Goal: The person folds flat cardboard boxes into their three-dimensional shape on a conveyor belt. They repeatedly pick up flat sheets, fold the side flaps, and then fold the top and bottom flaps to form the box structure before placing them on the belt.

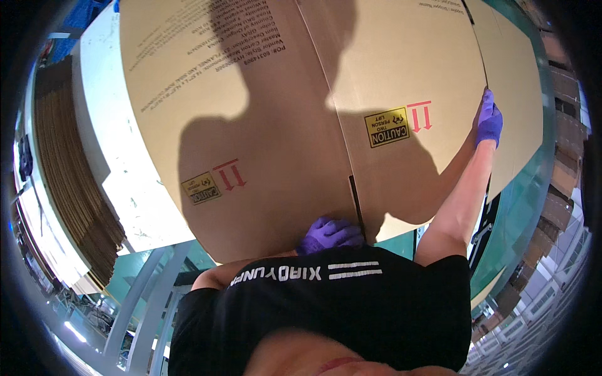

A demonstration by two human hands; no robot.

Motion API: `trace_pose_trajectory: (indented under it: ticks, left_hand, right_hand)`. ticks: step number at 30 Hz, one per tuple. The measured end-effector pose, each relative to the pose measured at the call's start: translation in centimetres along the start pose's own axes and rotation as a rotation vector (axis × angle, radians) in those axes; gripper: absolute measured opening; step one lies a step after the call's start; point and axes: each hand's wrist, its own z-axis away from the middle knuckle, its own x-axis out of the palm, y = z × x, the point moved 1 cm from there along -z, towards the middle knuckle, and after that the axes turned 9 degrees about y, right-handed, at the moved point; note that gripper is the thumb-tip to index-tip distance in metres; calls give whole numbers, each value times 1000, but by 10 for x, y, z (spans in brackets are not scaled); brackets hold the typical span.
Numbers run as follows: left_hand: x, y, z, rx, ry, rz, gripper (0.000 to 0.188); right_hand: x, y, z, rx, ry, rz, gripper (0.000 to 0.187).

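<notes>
A large flattened brown cardboard box [295, 144] spreads out in front of me, with a crease down its middle and printed marks, including yellow and black labels [387, 128] and red arrows. My left hand [331, 235], in a purple glove, is at the near edge close to my chest. Its fingers curl at the cardboard beside a dark slot [356, 203]; their tips are partly hidden. With the arm stretched out, my right hand [489, 120], also gloved in purple, grips the cardboard along the seam of the right-hand panel [517, 113].
A white surface [135, 194] lies to the left, with a stack of brown cardboard sheets [72, 169] beyond it. Grey metal rails [141, 301] stand at lower left. Green flooring [523, 207] shows at the right, and brown cardboard stacks [555, 207] line the far right.
</notes>
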Motion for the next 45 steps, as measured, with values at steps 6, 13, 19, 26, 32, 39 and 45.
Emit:
trace_pose_trajectory:
  ticks: [6,13,19,26,32,39,45]
  left_hand:
    - [13,-1,4,60,22,-36,27]
    - [20,15,-4,89,216,-333,27]
    - [32,17,6,58,256,-484,44]
    - [41,57,2,-53,258,-601,58]
    - [60,62,6,-167,222,-667,66]
    - [69,66,5,-133,138,-879,72]
    - [75,80,7,-392,67,-898,74]
  right_hand:
    - [8,-1,7,-56,68,34,68]
    - [24,12,-4,-174,-39,-60,65]
    - [30,-11,26,-148,-105,-41,73]
    - [31,-16,27,-133,-170,14,69]
    - [31,-11,25,-219,-279,-32,67]
    - [109,121,-41,-57,-480,-1372,29]
    - [52,316,-180,-247,229,317,70]
